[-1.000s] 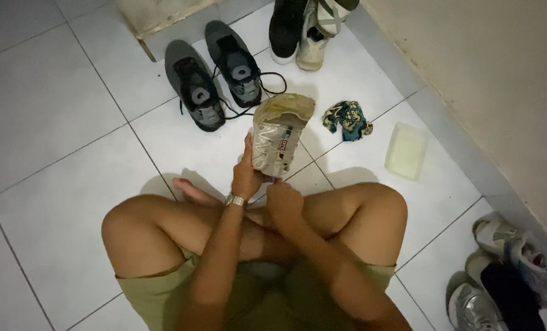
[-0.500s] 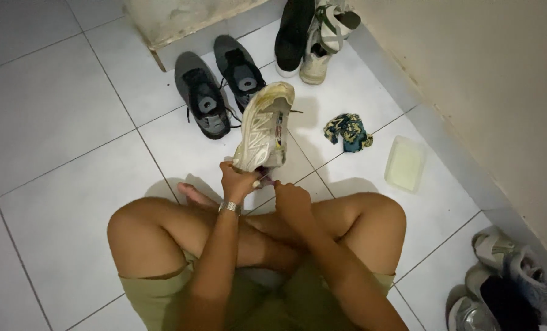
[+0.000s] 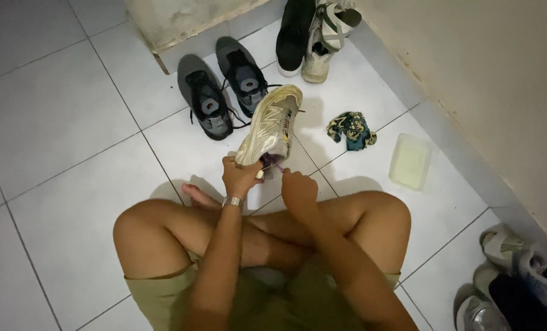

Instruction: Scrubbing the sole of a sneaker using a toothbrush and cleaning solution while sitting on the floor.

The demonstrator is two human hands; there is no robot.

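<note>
As left hand (image 3: 240, 178) holds, cream sneaker (image 3: 270, 125) toe up-right

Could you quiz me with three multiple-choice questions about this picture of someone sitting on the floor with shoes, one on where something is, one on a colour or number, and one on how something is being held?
1. Where does the crumpled patterned cloth lie?
A. On the tiled floor beside the pale plastic container
B. Inside a grey shoe
C. On the person's knee

2. How many dark grey sneakers stand side by side just beyond the held shoe?
A. One
B. Two
C. Four

3. How is the cream sneaker placed?
A. Flat on the floor, untouched
B. Raised off the floor, left hand gripping its heel end, right hand beside it
C. Worn on a foot

Answers: 1 A, the cloth sits on the tiles next to the container. 2 B, a pair stands there. 3 B, the shoe's toe points away and upward from the left hand's grip.
</note>
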